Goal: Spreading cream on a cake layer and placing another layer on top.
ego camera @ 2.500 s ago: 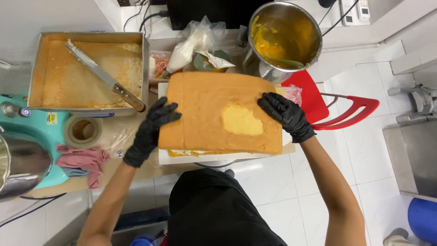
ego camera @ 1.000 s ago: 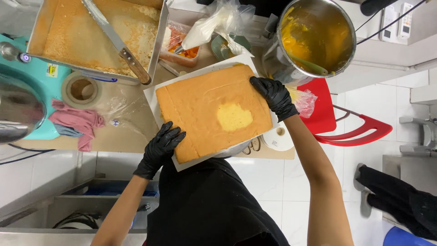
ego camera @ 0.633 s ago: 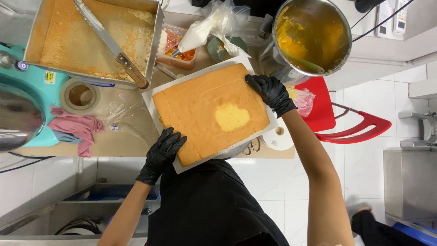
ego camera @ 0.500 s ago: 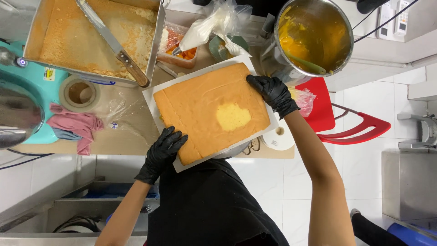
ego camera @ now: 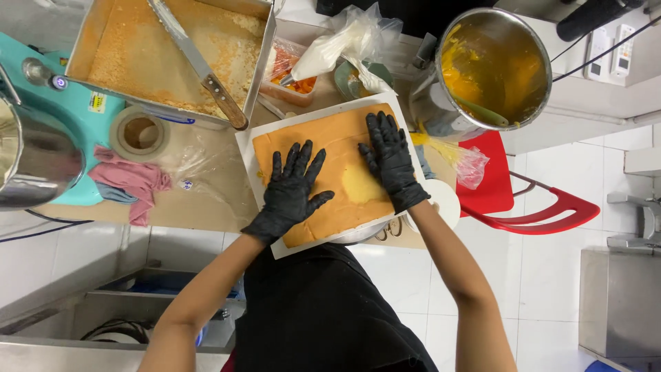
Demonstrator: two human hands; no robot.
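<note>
Head view, looking straight down: both black-gloved hands now lie flat on top of the orange sponge cake sheet [ego camera: 330, 172], which sits on a white board [ego camera: 256, 179] in the middle of the frame. Half a second ago the hands were at the sheet's corners, the left one off its lower left edge and the right one at its upper right. Now the left hand [ego camera: 292, 189] is spread open, palm down, on the left half of the cake, and the right hand [ego camera: 389, 162] is open and pressed flat on the right half, just beside the pale yellow patch [ego camera: 361, 184]. Neither hand grips anything. By the look of it the sheet has been set down and is being smoothed or pressed, no longer carried or turned.

The board has also swung: earlier its long edge ran more steeply across the frame, and now it sits squarer to the person's dark apron [ego camera: 323, 310].

Around it, largest first: the turquoise stand mixer [ego camera: 41, 117] with its steel bowl at the left edge; the empty crumb-lined baking tin [ego camera: 103, 48] at upper left, a long knife [ego camera: 200, 65] lying across it; the steel pot of yellow batter [ego camera: 492, 65] at upper right; the red chair [ego camera: 523, 200] at right; the pink cloth [ego camera: 131, 180]; the roll of tape [ego camera: 140, 132].
</note>
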